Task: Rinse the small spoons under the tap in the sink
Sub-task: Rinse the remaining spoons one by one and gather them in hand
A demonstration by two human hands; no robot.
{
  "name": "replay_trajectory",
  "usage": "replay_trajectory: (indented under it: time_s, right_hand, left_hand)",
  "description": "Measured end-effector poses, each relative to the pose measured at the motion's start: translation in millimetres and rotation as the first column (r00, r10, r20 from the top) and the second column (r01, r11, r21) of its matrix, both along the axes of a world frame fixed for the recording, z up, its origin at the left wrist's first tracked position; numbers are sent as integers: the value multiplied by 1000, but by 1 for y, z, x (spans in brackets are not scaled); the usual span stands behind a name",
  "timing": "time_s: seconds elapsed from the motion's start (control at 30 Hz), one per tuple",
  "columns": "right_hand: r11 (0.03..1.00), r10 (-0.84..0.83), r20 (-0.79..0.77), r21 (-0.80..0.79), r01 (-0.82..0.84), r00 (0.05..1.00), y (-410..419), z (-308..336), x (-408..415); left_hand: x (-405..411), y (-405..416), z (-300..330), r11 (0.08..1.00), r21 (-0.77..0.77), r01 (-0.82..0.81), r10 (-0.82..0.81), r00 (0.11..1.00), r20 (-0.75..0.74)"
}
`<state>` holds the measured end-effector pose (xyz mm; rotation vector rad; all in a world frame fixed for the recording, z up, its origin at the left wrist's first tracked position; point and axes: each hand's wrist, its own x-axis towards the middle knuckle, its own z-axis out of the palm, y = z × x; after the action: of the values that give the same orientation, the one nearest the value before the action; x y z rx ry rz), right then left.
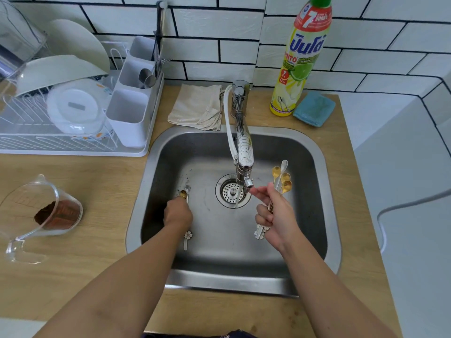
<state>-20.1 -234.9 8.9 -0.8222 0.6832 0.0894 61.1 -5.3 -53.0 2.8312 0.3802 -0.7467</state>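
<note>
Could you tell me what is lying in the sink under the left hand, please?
Two small spoons: their bowls, one gold and one silver, show beyond the left hand, a flower-tipped handle nearer. Their middles are covered.

A bunch of small spoons [280,178], three with gold bowls and one silver, stands upright right of centre in the frame, gripped in the right hand [274,215], flower-shaped handle ends sticking out below. Two more spoons [186,193], one gold and one silver, lie on the sink [156,152] floor at centre left under the left hand [177,214]. The tap [244,152] runs a thin stream over the drain.
</note>
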Motion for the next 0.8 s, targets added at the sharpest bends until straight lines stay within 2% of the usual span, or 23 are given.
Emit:
replay_trajectory:
  time_s: [0.17, 0.27, 0.4, 0.47, 0.7, 0.8]
  right_hand:
    - [1000, 14, -7, 0, -14, 1000, -2, -7, 1]
    - [997, 13, -70, -76, -19, 997, 3, -13, 3]
    - [964, 77, -219, -232, -128, 973, 20, -20, 6]
    - [942, 148, -229, -264, -208, 962, 29, -21, 6]
    - [911, 210, -156, -327, -251, 965, 35, -14, 14]
    - [885, 226, -154, -381, -269, 962, 32, -12, 19]
  left_hand:
    - [-5, 1, 15, 998, -56, 18, -15, 998, 63]
    - [-14, -13, 30, 981, -176, 76, -59, 994, 97]
    - [-31, -45, 50, 879, -477, 1, 5, 1000, 12]
    - [-37, -56, 59, 815, -579, -28, 27, 1000, -9]
    - [-45, -68, 75, 716, -698, 14, 2, 1000, 22]
    - [-49, -67, 77, 661, -751, -20, 21, 1000, -8]
